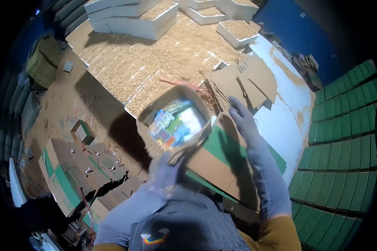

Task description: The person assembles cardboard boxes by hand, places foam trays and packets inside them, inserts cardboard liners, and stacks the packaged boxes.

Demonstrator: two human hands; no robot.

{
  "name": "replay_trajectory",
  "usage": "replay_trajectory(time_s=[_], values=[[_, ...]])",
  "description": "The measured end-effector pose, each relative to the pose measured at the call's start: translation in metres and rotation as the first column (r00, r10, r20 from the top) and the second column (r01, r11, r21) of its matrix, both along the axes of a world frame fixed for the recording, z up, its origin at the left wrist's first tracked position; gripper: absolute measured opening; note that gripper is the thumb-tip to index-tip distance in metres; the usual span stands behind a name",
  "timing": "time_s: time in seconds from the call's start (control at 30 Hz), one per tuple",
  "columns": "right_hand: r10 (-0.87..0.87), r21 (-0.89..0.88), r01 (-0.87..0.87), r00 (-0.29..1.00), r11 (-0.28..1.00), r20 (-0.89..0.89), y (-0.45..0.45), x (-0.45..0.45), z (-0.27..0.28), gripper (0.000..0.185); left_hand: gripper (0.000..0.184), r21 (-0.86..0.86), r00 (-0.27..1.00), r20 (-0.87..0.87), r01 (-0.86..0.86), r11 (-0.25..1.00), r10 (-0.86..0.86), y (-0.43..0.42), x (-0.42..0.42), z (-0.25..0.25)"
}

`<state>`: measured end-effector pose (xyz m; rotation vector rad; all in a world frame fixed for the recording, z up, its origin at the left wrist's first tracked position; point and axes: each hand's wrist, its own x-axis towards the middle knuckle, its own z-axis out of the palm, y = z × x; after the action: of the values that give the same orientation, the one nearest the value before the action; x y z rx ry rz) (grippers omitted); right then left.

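Observation:
My left hand (167, 169), sleeved in grey, grips the near edge of an open cardboard box (143, 121) and holds it up, slightly blurred. Inside the box lie colourful printed packets (178, 123). My right hand (241, 115) is raised to the right of the box, fingers apart, over the corner of a brown and green cardboard box (213, 161). Whether its fingertips touch the cardboard is hard to tell. Behind it lies a stack of flat cardboard pieces (251, 81).
White foam trays (159, 27) stand on the far part of a table covered with straw-coloured grains (155, 62). Green and brown boxes (339, 150) are stacked at the right. More cardboard boxes (71, 175) lie at lower left, with a small open box (83, 132) behind.

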<state>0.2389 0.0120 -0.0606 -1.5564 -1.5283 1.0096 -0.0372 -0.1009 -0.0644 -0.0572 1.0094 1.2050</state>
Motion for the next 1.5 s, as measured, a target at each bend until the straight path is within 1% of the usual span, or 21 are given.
replay_trajectory(time_s=[0.13, 0.17, 0.27, 0.33, 0.43, 0.47, 0.53, 0.6, 0.67, 0.77, 0.8, 0.83, 0.9, 1.0, 1.03, 1.1, 1.13, 1.17, 1.27, 1.37, 1.5], values=[[-0.277, 0.005, 0.277, 0.961, 0.961, -0.002, -0.113, 0.047, 0.007, 0.048, 0.046, 0.15, 0.993, 0.097, 0.051, 0.987, -0.066, 0.017, 0.076, -0.017], [-0.307, 0.024, 0.307, 0.949, 0.952, 0.067, -0.143, 0.058, 0.013, 0.048, 0.047, 0.272, 0.981, 0.069, 0.156, 0.95, -0.181, 0.014, 0.087, -0.047], [-0.462, 0.057, 0.459, 0.884, 0.887, 0.068, -0.227, 0.102, 0.01, 0.049, 0.052, 0.082, 0.928, 0.04, 0.366, 0.927, -0.37, 0.001, 0.097, -0.172], [-0.603, 0.049, 0.604, 0.783, 0.796, 0.155, -0.281, 0.145, -0.005, 0.049, 0.05, 0.052, 0.824, -0.287, 0.522, 0.851, -0.488, 0.007, 0.08, -0.089], [-0.757, -0.05, 0.772, 0.632, 0.633, 0.166, -0.353, 0.217, -0.035, 0.047, 0.043, -0.219, 0.649, -0.204, 0.699, 0.681, -0.733, 0.003, 0.036, 0.021], [-0.815, -0.132, 0.821, 0.569, 0.555, 0.112, -0.379, 0.252, -0.071, 0.046, 0.042, -0.139, 0.639, -0.28, 0.711, 0.689, -0.716, -0.014, 0.019, -0.034], [-0.91, -0.583, 0.702, 0.364, 0.409, -0.2, -0.383, 0.237, -0.072, 0.053, 0.041, 0.003, 0.384, -0.731, 0.829, 0.559, -0.564, -0.035, 0.024, -0.016], [-0.825, -0.594, 0.573, 0.415, 0.565, -0.384, -0.39, 0.237, -0.098, 0.064, 0.042, 0.092, 0.113, -0.991, 0.964, 0.249, -0.074, -0.048, 0.051, -0.011], [-0.709, -0.584, 0.419, 0.534, 0.695, -0.461, -0.391, 0.256, -0.111, 0.073, 0.068, -0.261, -0.255, -0.955, 0.965, -0.026, 0.15, -0.052, 0.088, -0.013], [-0.712, -0.7, 0.218, 0.423, 0.68, -0.56, -0.352, 0.222, -0.065, 0.072, 0.086, -0.414, -0.398, -0.864, 0.91, 0.014, 0.309, -0.059, 0.12, -0.05], [-0.673, -0.622, 0.323, 0.564, 0.713, -0.479, -0.354, 0.209, -0.063, 0.07, 0.09, -0.447, -0.438, -0.823, 0.892, 0.065, 0.362, -0.054, 0.126, -0.054], [-0.637, -0.529, 0.411, 0.679, 0.742, -0.365, -0.358, 0.193, -0.063, 0.069, 0.092, -0.408, -0.405, -0.827, 0.91, 0.079, 0.391, -0.044, 0.126, -0.061], [-0.708, -0.552, 0.468, 0.278, 0.69, -0.649, -0.361, 0.166, -0.085, 0.067, 0.092, -0.444, -0.419, -0.792, 0.894, 0.051, 0.445, -0.028, 0.12, -0.063], [-0.739, -0.425, 0.627, 0.405, 0.653, -0.538, -0.378, 0.169, -0.107, 0.051, 0.098, -0.475, -0.399, -0.812, 0.876, -0.083, 0.425, -0.03, 0.12, -0.03], [-0.763, -0.302, 0.706, 0.629, 0.641, -0.15, -0.383, 0.171, -0.104, 0.043, 0.102, -0.471, -0.342, -0.805, 0.866, -0.171, 0.485, -0.036, 0.115, -0.027], [-0.737, -0.377, 0.707, 0.671, 0.599, 0.088, -0.393, 0.161, -0.097, 0.043, 0.1, -0.503, -0.299, -0.78, 0.823, -0.266, 0.55, -0.042, 0.108, -0.031], [-0.508, -0.295, 0.619, 0.775, 0.728, 0.375, -0.4, 0.158, -0.091, 0.045, 0.097, -0.503, -0.274, -0.768, 0.817, -0.281, 0.579, -0.043, 0.103, -0.037], [-0.275, -0.208, 0.514, 0.709, 0.832, 0.65, -0.407, 0.155, -0.085, 0.047, 0.091, -0.496, -0.26, -0.783, 0.809, -0.316, 0.565, -0.039, 0.102, -0.033], [-0.306, -0.054, 0.53, 0.566, 0.846, 0.766, -0.396, 0.137, -0.057, 0.049, 0.073, -0.528, -0.11, -0.67, 0.766, -0.367, 0.734, -0.026, 0.089, -0.064], [-0.582, 0.327, 0.58, 0.328, 0.746, 0.745, -0.378, 0.115, 0.075, 0.052, 0.05, -0.385, 0.132, -0.656, 0.788, -0.48, 0.743, -0.005, 0.095, 0.0], [-0.566, 0.482, 0.303, 0.349, 0.822, 0.747, -0.358, 0.08, 0.182, 0.052, 0.034, -0.199, 0.191, -0.757, 0.843, -0.499, 0.625, 0.047, 0.113, 0.147]])
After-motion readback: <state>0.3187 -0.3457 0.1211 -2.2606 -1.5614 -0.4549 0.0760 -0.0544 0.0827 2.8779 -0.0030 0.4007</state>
